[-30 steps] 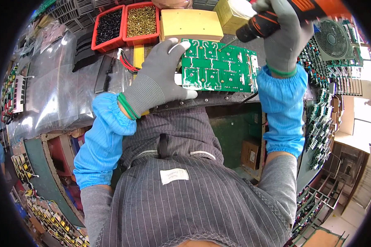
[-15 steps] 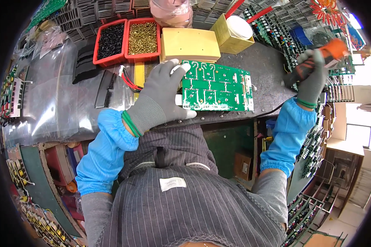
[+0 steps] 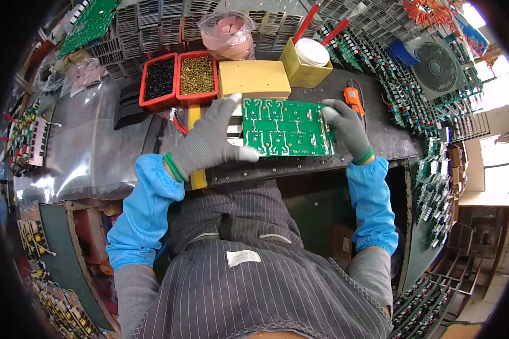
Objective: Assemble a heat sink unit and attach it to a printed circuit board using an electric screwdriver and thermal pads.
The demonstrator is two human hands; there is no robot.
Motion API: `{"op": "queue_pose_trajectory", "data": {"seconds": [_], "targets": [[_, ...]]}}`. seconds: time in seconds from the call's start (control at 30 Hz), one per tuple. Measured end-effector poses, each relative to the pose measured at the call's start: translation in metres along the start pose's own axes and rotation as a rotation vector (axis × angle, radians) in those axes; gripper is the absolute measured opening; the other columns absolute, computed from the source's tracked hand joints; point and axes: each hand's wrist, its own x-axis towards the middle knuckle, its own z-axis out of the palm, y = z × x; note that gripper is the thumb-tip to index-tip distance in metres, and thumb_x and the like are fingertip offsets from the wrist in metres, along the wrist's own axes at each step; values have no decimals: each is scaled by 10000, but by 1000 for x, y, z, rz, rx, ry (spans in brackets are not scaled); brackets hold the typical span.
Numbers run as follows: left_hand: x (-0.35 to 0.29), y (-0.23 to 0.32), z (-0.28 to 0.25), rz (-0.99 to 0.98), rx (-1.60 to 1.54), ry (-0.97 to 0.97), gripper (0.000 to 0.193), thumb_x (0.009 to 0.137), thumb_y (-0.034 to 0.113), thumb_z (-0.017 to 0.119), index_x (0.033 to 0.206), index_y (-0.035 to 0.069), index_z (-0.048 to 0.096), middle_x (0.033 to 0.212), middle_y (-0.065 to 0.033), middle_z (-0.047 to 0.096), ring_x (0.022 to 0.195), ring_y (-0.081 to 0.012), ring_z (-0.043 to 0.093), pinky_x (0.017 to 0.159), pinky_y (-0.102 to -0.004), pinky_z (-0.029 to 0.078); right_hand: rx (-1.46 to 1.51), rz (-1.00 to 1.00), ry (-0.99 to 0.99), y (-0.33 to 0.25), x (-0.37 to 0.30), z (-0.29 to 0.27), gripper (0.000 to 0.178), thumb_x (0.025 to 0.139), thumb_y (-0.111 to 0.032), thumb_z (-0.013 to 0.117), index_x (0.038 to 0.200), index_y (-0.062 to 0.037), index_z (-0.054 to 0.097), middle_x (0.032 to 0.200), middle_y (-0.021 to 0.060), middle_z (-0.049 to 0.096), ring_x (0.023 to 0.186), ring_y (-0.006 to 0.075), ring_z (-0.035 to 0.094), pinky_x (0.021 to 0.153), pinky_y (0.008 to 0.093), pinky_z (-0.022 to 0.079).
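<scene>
A green circuit board (image 3: 285, 129) lies in front of me near the bench's front edge, its solder side facing up. My left hand (image 3: 210, 138), in a grey glove, spans its left end, fingers at the far corner and thumb at the near corner. At the board's right end, my gloved right hand (image 3: 346, 125) grips the edge; some of its fingers are hidden. An orange and black electric screwdriver (image 3: 353, 100) rests on the bench just beyond my right hand. Part of a white and dark piece shows beside the board's left edge.
Red bins of black parts (image 3: 159, 79) and brass-coloured fasteners (image 3: 197, 76) stand behind my left hand. Beyond the board are a stack of yellow sheets (image 3: 254, 78) and a yellow box (image 3: 304, 66) holding a white round container. Racked circuit boards (image 3: 401, 85) line the right.
My right hand has put the electric screwdriver down on the bench and come left to the board's right edge. The left hand stays at the board's left end.
</scene>
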Motion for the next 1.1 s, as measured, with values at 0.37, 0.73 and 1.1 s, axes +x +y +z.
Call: {"op": "queue_pose_trajectory", "data": {"seconds": [0.37,0.73,1.1], "targets": [[-44,2,-24,-226,-256,-259,856,950,716,402,1450,22,390,991,-107,638,825,-161,635,753,-286,529,-6,-86,91,-21,-106,5,370,831,-182,786,1095,-22,582,868,-14,594,733,48,514,666,214,451],[-45,28,1,-338,-541,-16,657,965,562,536,1358,36,504,850,-8,592,625,-85,537,582,-240,448,-312,-451,283,-19,-107,5,264,778,-48,799,952,-12,605,873,91,677,768,180,679,672,281,540],[-26,0,16,-182,-280,240,712,951,608,525,1374,37,483,864,-100,641,677,-142,614,628,-299,501,-173,-393,236,-63,7,-39,401,916,-238,690,1264,-55,615,1130,65,641,910,129,644,789,279,525]]}}
